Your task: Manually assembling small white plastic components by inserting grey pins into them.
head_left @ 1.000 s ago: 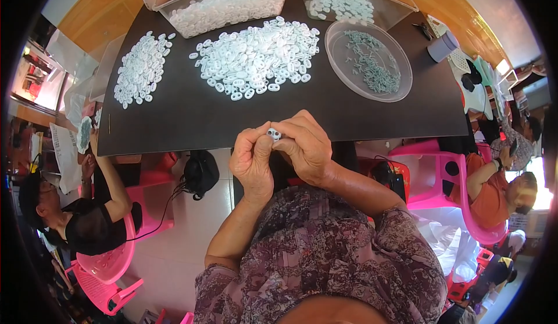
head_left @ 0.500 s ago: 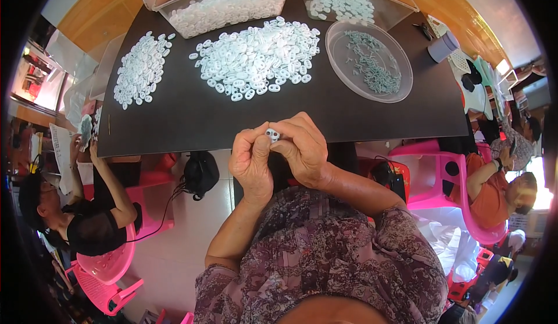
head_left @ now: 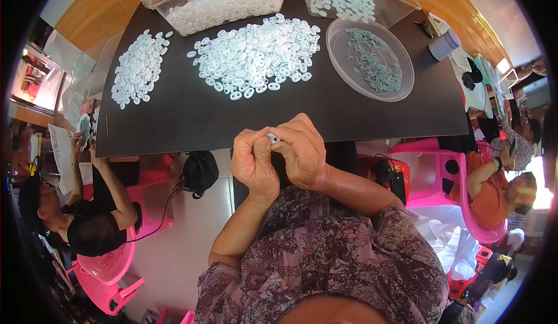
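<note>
So a small white piece [head_left: 274, 139] was being held right between the two hands, pretty much in line with the near edge of the worktop [head_left: 192, 123]. Only a bit of it was left showing, with a dark hole visible; the rest was covered by fingers.

It was pinched on one side by the thumb and bent forefinger of the left hand [head_left: 254, 164], and on the other by the right hand [head_left: 302, 152], whose thumb and fingers were closed in on it too. No wide grip on either side, and the two sets of fingertips were brought close together.

As for the step, it looked like one piece was being worked with both hands. At a guess, a firm, even pinch was called for, with that hole left uncovered. Whether something else was tucked inside the grip couldn't be told.

Further out, a big middle heap [head_left: 256, 59] of white two-holed ovals was spread ahead of the hands, with a smaller heap [head_left: 139, 68] off to the left. Some grey-green bits [head_left: 381, 71] were gathered in a clear round tray [head_left: 349, 71] on the right.
</note>
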{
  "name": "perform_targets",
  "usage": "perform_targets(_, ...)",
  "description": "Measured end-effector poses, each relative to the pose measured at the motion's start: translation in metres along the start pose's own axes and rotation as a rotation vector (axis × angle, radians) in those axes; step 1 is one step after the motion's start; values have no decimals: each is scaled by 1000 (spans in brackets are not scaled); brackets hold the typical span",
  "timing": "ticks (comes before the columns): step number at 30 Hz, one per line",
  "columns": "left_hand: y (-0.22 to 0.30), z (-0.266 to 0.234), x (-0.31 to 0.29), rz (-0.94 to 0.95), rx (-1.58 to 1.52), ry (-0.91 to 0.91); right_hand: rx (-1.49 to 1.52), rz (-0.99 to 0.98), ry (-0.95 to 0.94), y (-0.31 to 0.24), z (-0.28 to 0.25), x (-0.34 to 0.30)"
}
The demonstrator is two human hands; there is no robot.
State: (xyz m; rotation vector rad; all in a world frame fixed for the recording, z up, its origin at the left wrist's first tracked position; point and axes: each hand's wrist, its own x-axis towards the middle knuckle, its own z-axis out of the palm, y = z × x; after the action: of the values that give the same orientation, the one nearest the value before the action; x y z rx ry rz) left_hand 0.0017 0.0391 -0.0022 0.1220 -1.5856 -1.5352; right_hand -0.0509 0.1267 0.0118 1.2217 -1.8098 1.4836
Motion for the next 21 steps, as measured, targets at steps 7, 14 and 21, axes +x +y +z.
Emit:
perform_targets(7, 2, -2, 3, 21, 21, 5, 22, 80, 17, -2, 3, 2)
perform_targets(14, -7, -13, 23, -13, 324, -250, -42, 298, -102, 23, -34, 22)
perform_targets(21, -12, 4, 74, 550, 803, -397, -413, 231, 38, 88, -97, 104)
